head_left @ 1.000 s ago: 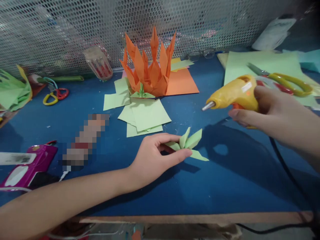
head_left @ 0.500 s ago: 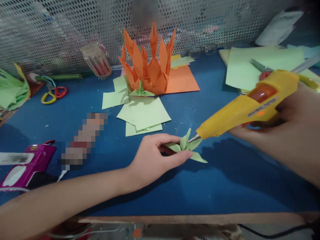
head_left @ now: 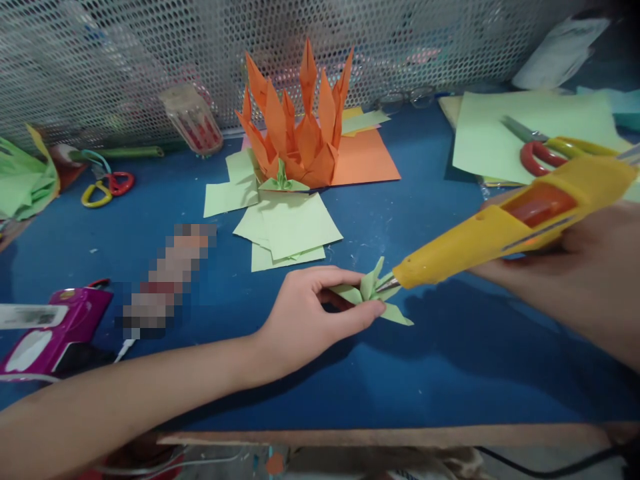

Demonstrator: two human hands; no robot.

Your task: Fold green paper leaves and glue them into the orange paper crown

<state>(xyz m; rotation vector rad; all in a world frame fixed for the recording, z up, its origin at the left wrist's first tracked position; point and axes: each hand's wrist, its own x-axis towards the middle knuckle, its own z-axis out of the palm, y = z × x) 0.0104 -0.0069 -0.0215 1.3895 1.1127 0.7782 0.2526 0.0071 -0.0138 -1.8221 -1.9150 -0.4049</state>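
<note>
A small light green folded paper piece [head_left: 369, 285], with several pointed petals, is pinched between the thumb and fingers of my left hand [head_left: 310, 310], just above the blue table. My right hand [head_left: 575, 247] is wrapped around a yellow hot glue gun [head_left: 480, 230], its handle mostly hidden by the fingers. The gun slants down to the left, and its metal nozzle tip sits among the petals of the green piece. Behind them stands an orange folded paper flower [head_left: 300, 143] with upright pointed petals. A green folded piece [head_left: 283, 179] rests against its front.
Green paper squares [head_left: 300, 227] lie before the orange flower. Scissors [head_left: 543, 150] rest on green sheets [head_left: 480, 133] at right; another pair [head_left: 107, 189] lies left. A jar [head_left: 193, 120] leans by the mesh wall [head_left: 125, 60]. A purple device [head_left: 83, 320] sits at left.
The glue gun's rear has swung right and slightly down, and its body has rolled, uncovering the scissors' handles behind it. The nozzle stays at the green piece. My left hand has barely moved.
</note>
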